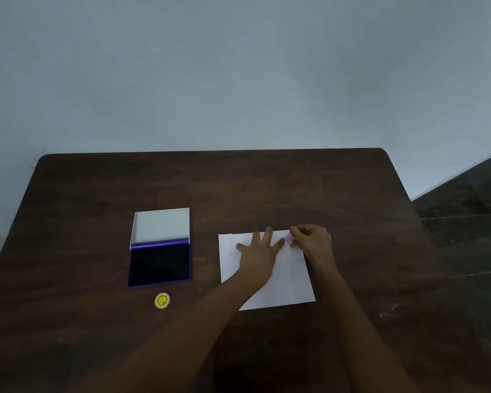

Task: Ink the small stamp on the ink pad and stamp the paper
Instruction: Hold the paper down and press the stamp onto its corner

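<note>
A white sheet of paper (289,282) lies on the dark wooden table, right of centre. My left hand (258,253) rests flat on the paper with fingers spread. My right hand (312,239) pinches a small pink-purple stamp (289,238) at the paper's far right corner; whether the stamp touches the paper I cannot tell. The ink pad (159,263) lies to the left, its dark blue pad showing and its white-lined lid (160,225) open toward the back.
A small round yellow cap with a smiley face (162,300) lies just in front of the ink pad. The table (97,194) ends at a pale wall behind, and dark floor (465,211) shows to the right.
</note>
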